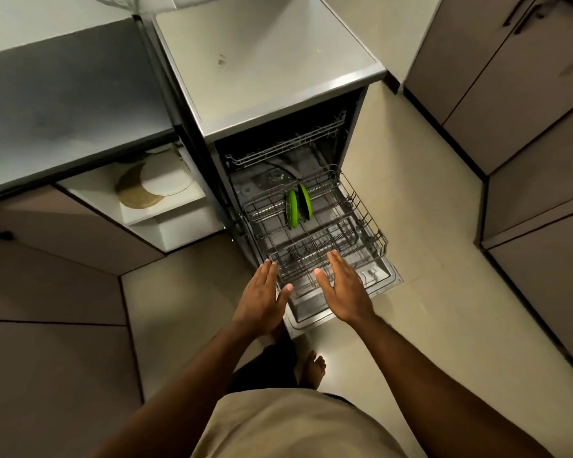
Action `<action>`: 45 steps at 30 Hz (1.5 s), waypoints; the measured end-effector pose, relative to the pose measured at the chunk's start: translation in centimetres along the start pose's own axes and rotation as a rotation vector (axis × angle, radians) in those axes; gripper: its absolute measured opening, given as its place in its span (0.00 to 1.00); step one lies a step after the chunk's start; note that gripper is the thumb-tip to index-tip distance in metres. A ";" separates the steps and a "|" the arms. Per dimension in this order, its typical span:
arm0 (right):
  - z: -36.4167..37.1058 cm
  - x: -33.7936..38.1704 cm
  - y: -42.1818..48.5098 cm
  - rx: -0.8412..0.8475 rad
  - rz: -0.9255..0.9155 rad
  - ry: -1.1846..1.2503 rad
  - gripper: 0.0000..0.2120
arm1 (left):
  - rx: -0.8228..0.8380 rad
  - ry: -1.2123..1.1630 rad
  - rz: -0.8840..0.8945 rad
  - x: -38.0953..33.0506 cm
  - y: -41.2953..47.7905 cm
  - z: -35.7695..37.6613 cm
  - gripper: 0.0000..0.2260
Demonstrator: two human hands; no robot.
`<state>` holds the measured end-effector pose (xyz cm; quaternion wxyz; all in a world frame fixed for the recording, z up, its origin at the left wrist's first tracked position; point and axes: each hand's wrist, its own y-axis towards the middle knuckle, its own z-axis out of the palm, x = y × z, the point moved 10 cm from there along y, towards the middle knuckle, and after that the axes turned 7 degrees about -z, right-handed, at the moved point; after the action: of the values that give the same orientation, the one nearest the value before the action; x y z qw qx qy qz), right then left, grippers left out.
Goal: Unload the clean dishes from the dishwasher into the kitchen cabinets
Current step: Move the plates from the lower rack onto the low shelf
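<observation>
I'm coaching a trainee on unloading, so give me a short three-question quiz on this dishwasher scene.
1. How many green plates stand in the lower rack?
2. True or false: the right hand grips a plate.
3. The left hand is: A) open, near the rack's front; B) curled round a plate; C) flat on the countertop.
Key: 1) two; 2) false; 3) A.

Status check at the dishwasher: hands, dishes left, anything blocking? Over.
Both open, empty: left hand, right hand, at the lower rack front. Two green plates upright mid-rack, untouched. Nothing seen between hands and plates.
</observation>
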<state>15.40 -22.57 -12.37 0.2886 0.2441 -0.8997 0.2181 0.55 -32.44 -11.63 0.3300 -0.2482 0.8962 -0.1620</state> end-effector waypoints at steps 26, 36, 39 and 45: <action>-2.7 -9.0 17.5 0.150 0.047 0.025 0.30 | 0.095 -0.125 -0.207 -1.8 18.5 0.0 0.31; -0.2 -13.4 27.6 0.244 -0.022 0.022 0.31 | 0.027 -0.231 -0.377 -2.2 27.9 2.3 0.31; 0.8 -15.4 30.2 0.263 -0.017 0.001 0.31 | 0.016 -0.240 -0.429 -0.6 30.3 3.0 0.31; 3.9 -19.4 34.5 0.266 0.012 -0.015 0.31 | 0.024 -0.238 -0.490 2.8 34.9 6.3 0.28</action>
<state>8.13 8.55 -36.09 0.2458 0.2763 -0.8664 0.3357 -8.80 -6.02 -33.50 0.3869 -0.4709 0.7624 -0.2174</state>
